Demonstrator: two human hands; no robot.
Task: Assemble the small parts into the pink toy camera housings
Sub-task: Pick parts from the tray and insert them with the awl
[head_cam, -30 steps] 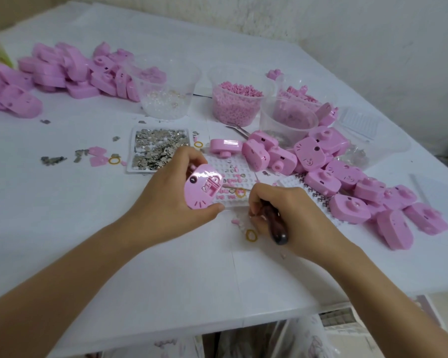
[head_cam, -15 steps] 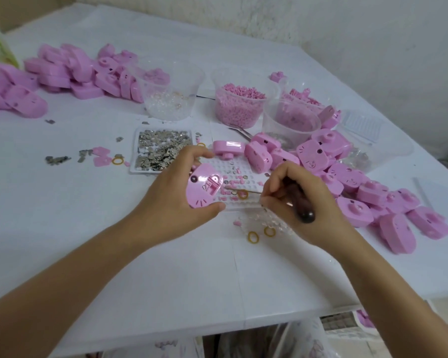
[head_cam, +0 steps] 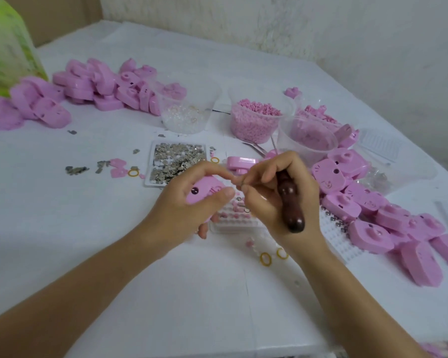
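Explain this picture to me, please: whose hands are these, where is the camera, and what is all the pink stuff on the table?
No machine here: these are a person's two bare hands, filmed by a wide-angle camera worn on their head, looking forward and down. The left hand holds one pink toy camera housing. The right hand grips a tool with a dark brown handle, its fingers pinched close to the housing; what they pinch is too small to tell. On the white table lie piles of pink housings, left and right, a flat tray of small metal pieces, clear cups, one full of tiny pink parts, and a few yellow rings.
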